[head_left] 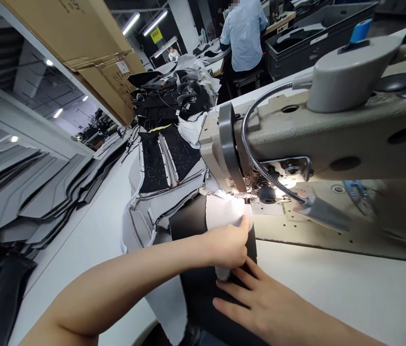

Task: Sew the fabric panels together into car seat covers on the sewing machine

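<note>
A white ribbed fabric piece (220, 211) lies on a larger black panel (203, 298), its far edge by the needle area of the sewing machine (296, 129). My left hand (229, 245) rests over the white piece. Its index finger presses down near the right edge while the other fingers curl under, largely hidden; the piece's lower end shows below this hand. My right hand (256, 302) lies flat on the black panel with fingers spread, its fingertips close beneath my left hand. The machine's lamp (323, 214) on a bendy metal neck stands right of the needle.
Sewn grey and black pieces (166, 168) lie left of the machine, with a heap of fabric (177, 86) behind. Stacked grey panels (44, 187) line the left side beside the white table (98, 230). A large cardboard box (91, 43) leans there. A person (244, 36) sits beyond the machine.
</note>
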`<state>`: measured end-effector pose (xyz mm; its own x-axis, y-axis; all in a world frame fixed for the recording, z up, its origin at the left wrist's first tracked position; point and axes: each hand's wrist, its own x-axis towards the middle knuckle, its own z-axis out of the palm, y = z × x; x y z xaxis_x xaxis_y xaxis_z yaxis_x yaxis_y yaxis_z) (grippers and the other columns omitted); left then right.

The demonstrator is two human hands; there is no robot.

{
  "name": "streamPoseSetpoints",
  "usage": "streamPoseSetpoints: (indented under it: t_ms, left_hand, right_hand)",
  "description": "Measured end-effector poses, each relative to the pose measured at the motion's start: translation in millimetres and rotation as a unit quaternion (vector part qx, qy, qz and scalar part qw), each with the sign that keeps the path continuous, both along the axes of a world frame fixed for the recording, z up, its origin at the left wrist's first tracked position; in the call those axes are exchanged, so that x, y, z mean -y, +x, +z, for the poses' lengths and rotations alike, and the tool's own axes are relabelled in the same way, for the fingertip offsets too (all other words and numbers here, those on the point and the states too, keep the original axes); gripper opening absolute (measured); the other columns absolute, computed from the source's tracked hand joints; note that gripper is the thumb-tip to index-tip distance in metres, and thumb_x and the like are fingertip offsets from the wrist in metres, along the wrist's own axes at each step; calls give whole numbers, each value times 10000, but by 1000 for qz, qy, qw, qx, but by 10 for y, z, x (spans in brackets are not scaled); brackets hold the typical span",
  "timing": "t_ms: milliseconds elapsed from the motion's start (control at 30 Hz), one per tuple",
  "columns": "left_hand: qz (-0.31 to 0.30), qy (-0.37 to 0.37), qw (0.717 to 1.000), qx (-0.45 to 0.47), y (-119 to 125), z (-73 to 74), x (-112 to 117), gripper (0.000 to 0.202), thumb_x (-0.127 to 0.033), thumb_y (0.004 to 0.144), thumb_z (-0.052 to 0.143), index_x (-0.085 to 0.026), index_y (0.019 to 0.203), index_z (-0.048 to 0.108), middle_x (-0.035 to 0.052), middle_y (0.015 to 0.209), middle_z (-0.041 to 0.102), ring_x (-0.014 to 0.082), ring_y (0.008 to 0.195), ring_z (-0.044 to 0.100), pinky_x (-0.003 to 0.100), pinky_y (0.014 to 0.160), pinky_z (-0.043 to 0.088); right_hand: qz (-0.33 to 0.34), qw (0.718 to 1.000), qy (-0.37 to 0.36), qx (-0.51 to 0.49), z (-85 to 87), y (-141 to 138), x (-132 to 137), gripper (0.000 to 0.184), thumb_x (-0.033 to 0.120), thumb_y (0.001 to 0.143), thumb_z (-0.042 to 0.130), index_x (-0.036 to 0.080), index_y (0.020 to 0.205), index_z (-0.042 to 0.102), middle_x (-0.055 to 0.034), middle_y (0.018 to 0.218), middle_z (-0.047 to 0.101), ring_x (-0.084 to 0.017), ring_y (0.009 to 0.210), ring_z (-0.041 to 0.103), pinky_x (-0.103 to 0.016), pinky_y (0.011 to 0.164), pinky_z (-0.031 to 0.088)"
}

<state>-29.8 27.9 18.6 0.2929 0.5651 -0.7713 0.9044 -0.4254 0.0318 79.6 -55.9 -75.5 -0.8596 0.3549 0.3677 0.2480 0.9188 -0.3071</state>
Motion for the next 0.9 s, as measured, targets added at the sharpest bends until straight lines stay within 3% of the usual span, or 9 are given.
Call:
streamPoseSetpoints:
  t_ms: [233, 400, 533, 700, 900]
  left_hand:
    - [-52, 98, 994, -9, -29, -85, -86, 782, -227, 775, 412, -117, 1468, 68, 128, 898, 687, 296, 793, 654, 336, 605, 479]
    - [-76, 100, 992, -5, -153, -136, 12, 799, -226, 776, 447, -108, 1468, 66, 125, 917, 680, 287, 769, 654, 332, 586, 476]
    - [-93, 148, 984, 42, -251, -254, 49, 679, -183, 805, 408, -102, 1440, 179, 129, 1008, 650, 260, 800, 648, 322, 608, 484]
    - [-123, 209, 967, 74, -280, -339, 11, 586, -101, 778, 404, -130, 1357, 324, 100, 969, 618, 243, 838, 618, 303, 633, 490]
    - [-130, 227, 959, 113, -304, -390, -42, 479, -34, 768, 413, -144, 1232, 456, 87, 933, 575, 218, 812, 581, 299, 676, 498]
  right_hand:
    - [-6, 1000, -11, 3, -1, -18, -51, 610, 301, 815, 520, 170, 1388, 358, -164, 1384, 435, -337, 1246, 410, -528, 1030, 286]
    - [-19, 998, 63, -22, 45, 30, -37, 402, 184, 846, 496, 238, 1243, 527, -55, 1317, 530, -245, 1202, 474, -433, 1042, 309]
    - [-83, 987, 121, -64, -94, -16, 4, 340, 259, 873, 468, 189, 1188, 574, -54, 1225, 596, -248, 1131, 512, -425, 1021, 332]
    - [-218, 959, 167, -70, -219, -26, -11, 349, 64, 767, 456, 91, 1071, 625, -118, 996, 664, -235, 902, 590, -366, 802, 463]
    - [-262, 937, 208, -98, -244, 42, -108, 366, 20, 776, 388, 75, 1013, 662, -119, 1017, 673, -228, 975, 593, -339, 865, 458]
